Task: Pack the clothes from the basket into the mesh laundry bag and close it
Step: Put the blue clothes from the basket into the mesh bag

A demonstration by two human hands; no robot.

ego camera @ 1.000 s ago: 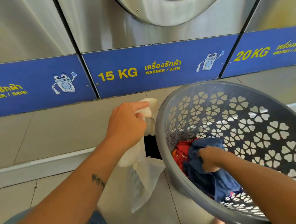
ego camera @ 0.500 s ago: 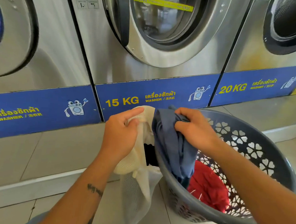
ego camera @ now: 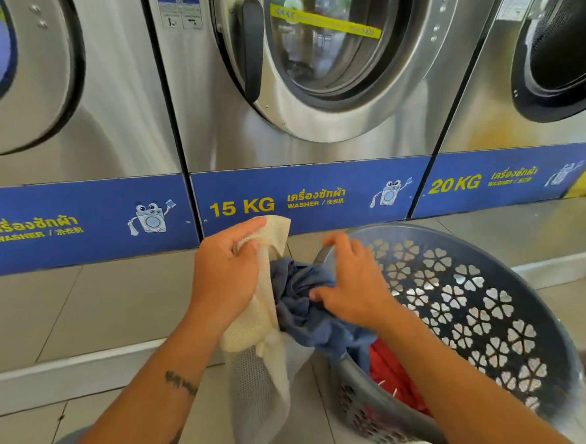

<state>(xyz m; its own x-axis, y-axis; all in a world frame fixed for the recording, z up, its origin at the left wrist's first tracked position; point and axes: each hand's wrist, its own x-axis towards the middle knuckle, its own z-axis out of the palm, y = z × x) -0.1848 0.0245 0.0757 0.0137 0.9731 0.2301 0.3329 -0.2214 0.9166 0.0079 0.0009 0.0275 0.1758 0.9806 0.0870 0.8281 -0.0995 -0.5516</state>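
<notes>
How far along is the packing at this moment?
Done: nothing visibly finished; what the mesh bag already holds can't be told. In hand: left hand holds its mouth open while right hand pushes the blue garment in, part still draped over the basket rim. Left: red clothes, then closing.

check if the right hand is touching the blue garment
Touching. The head view shows the right hand pressing on the blue garment, thumb against the cloth, at the mesh laundry bag mouth.
</notes>
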